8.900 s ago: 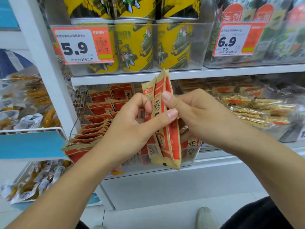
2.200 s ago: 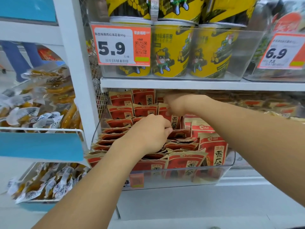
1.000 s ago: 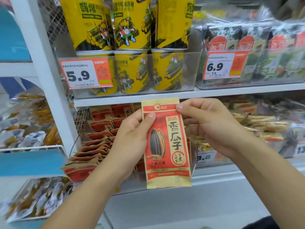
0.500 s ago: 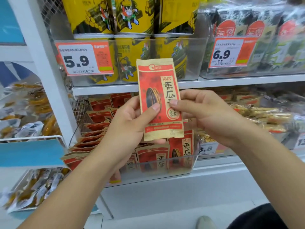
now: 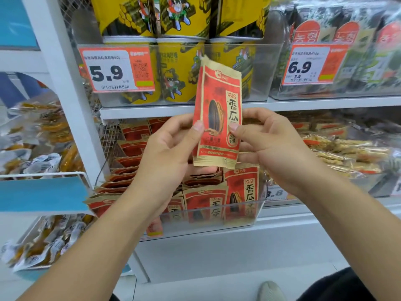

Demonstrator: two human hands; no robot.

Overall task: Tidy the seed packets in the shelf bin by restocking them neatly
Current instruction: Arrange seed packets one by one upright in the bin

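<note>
While your left hand (image 5: 171,148) and right hand (image 5: 269,140) are both pinching one seed packet (image 5: 218,114) by its lower half, thumbs on its front, you are holding it upright just above the clear shelf bin (image 5: 258,210) of matching packets.

Yellow snack tubs (image 5: 180,70) stood in a clear bin on the upper shelf (image 5: 303,104) behind a 5.9 price tag (image 5: 116,69). Dark seaweed packs (image 5: 358,40) sat beside them, behind a 6.9 price tag (image 5: 312,65). A grey shoe (image 5: 270,291) showed on the floor.
</note>
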